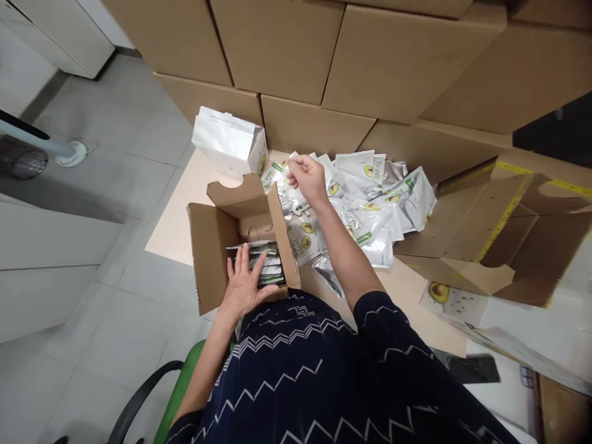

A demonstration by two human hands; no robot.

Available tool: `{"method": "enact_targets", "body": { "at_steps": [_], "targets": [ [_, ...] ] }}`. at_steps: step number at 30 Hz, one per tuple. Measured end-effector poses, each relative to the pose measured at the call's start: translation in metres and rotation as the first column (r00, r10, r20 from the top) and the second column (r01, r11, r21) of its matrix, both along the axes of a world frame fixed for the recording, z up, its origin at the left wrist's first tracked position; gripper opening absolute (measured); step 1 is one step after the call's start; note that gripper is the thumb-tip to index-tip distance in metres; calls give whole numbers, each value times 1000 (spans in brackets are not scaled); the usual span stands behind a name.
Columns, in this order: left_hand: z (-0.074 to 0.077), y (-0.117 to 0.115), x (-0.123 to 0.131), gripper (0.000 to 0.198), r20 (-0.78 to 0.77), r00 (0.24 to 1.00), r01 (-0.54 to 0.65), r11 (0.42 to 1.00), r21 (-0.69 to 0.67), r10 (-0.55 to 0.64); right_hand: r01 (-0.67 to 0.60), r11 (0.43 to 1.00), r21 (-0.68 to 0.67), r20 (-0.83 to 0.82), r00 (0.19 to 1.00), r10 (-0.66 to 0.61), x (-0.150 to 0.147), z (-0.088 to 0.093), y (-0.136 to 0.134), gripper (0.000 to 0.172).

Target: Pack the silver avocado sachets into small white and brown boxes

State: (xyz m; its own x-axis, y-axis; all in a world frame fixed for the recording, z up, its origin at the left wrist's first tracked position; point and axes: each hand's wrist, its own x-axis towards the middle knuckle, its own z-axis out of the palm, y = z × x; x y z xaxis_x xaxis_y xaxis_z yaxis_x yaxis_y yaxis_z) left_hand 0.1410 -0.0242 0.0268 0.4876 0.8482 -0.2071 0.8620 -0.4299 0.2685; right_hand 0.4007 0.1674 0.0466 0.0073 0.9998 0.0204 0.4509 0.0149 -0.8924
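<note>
An open brown cardboard box [206,256] stands at the table's near left edge. Inside it, several flat white pouches [272,271] are packed in a row. My left hand [243,280] rests over the box's near side, its spread fingers touching the tops of these pouches. To the right of the box lies a loose pile of white foil pouches [356,176] with avocado pictures and green lettering. My right hand [308,179] is above the left part of that pile, fingers curled and pressed together. Whatever those fingers may hold is hidden.
Behind the pile rises a wall of stacked cardboard boxes [277,49]. A white carton [226,142] stands at the back left of the table [173,222]. At the right is a large open cardboard box [462,216]. A dark phone-like object [474,368] lies lower right; a green chair [185,382] is beside me.
</note>
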Motion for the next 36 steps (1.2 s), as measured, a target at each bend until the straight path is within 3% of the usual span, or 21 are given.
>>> {"method": "enact_targets", "body": {
  "at_steps": [1, 2, 5, 8, 11, 15, 21, 24, 27, 29, 32, 34, 36],
  "targets": [
    [0, 0, 0, 84, 0, 1000, -6, 1000, 4, 6, 93, 993, -71, 86, 992, -87, 9, -18, 7, 27],
    [0, 1, 1, 82, -1, 1000, -12, 1000, 7, 12, 124, 977, -171, 198, 976, -90, 16, -36, 12, 27],
    [-1, 1, 2, 78, -9, 999, -31, 999, 14, 31, 89, 905, -416, 450, 885, 120, 19, -83, 10, 45],
    [0, 0, 3, 75, -24, 999, -39, 999, 24, 39, 96, 887, -453, 575, 791, 208, 7, -108, -4, 59],
    [-1, -1, 3, 72, -30, 999, -44, 998, 35, 45, 199, 873, -446, 633, 760, 150, -4, -116, -13, 64],
    [-1, -2, 3, 68, -16, 998, -53, 998, 38, 53, 220, 843, -491, 478, 877, 49, -3, -118, -19, 58],
    [1, -2, 6, 65, 7, 998, -63, 997, 33, 63, 160, 846, -509, 295, 955, -3, 13, -113, -39, 9],
    [3, -2, 7, 65, 9, 998, -68, 997, 34, 68, 211, 874, -437, 305, 949, -77, 23, -97, -44, 10],
    [3, -2, 8, 65, 9, 997, -74, 997, 25, 73, 263, 943, -202, 313, 930, -193, 35, -65, -46, 16],
    [3, -2, 8, 64, 15, 997, -79, 997, 20, 78, 271, 962, 38, 286, 920, -270, 42, -30, -51, 20],
    [2, -2, 8, 63, 38, 996, -84, 996, 25, 83, 229, 907, 353, 163, 940, -301, 41, 39, -66, 28],
    [1, -2, 8, 63, 54, 995, -83, 996, 36, 81, 144, 869, 473, 144, 961, -238, 30, 84, -80, 30],
    [-1, -3, 8, 63, 64, 995, -84, 995, 49, 80, -55, 855, 516, 240, 967, -83, 11, 119, -91, 30]
  ]
}}
